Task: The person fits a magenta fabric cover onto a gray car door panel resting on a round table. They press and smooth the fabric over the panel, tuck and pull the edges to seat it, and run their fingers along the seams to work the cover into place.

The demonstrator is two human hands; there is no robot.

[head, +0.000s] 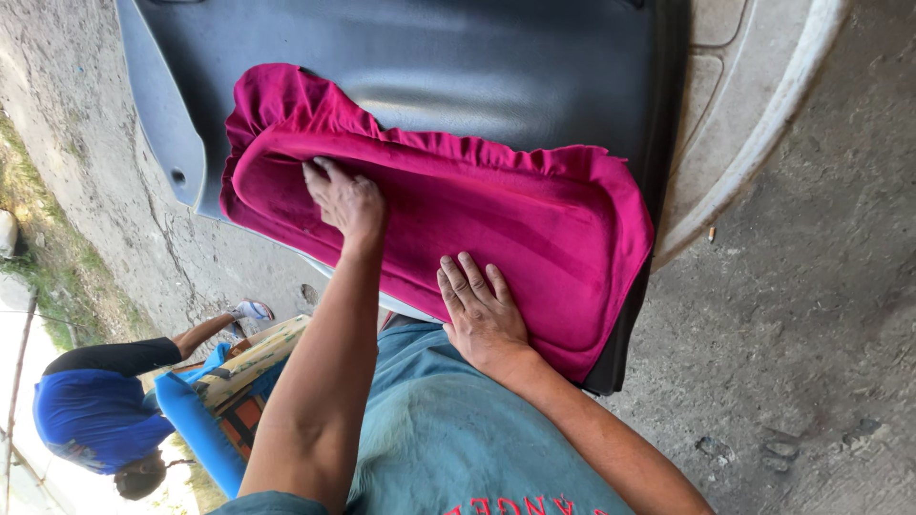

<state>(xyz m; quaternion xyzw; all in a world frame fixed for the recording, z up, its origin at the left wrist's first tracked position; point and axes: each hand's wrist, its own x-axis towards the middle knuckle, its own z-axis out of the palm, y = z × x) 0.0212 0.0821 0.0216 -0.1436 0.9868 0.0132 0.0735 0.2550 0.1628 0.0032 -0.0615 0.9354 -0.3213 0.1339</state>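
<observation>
A magenta velvet-like fabric (pixel 534 224) with a ruffled edge is stretched over a dark grey moulded panel (pixel 429 67). My left hand (pixel 345 200) presses into the fabric near its upper left corner, fingers bent down into a recess. My right hand (pixel 482 310) lies flat on the fabric's lower edge with fingers spread. Neither hand grips anything. My teal shirt (pixel 448 429) fills the space between my arms.
The panel rests on rough concrete ground (pixel 792 315) with a pale curved kerb (pixel 763 124) at the right. At the lower left another person in a blue top (pixel 91 415) bends over a blue and patterned object (pixel 234 367). Grass (pixel 38 219) lines the far left.
</observation>
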